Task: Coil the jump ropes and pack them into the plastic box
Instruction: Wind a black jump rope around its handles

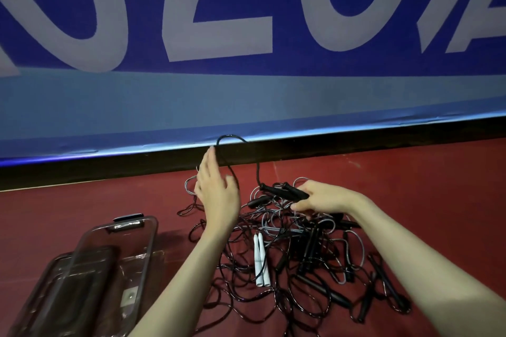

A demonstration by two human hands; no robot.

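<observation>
Gripping black handles (284, 191), right fingers (304, 201) curled.

A tangled heap of jump ropes (295, 262), black and grey cords with black handles and one white pair of handles (261, 261), sprawls over the lower centre and right. The clear plastic box (147, 243) sits open at lower left, its lid (68, 290) beside it. One black rope (232, 153) loops upward at centre.

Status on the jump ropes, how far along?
Early. Done: nothing looks packed; the plastic box sits open and holds no rope, its lid beside it. In hand: the right hand grips a pair of black handles, and the left hand guides that rope's black loop. Left: the tangled pile on the floor, including the white handles.
</observation>
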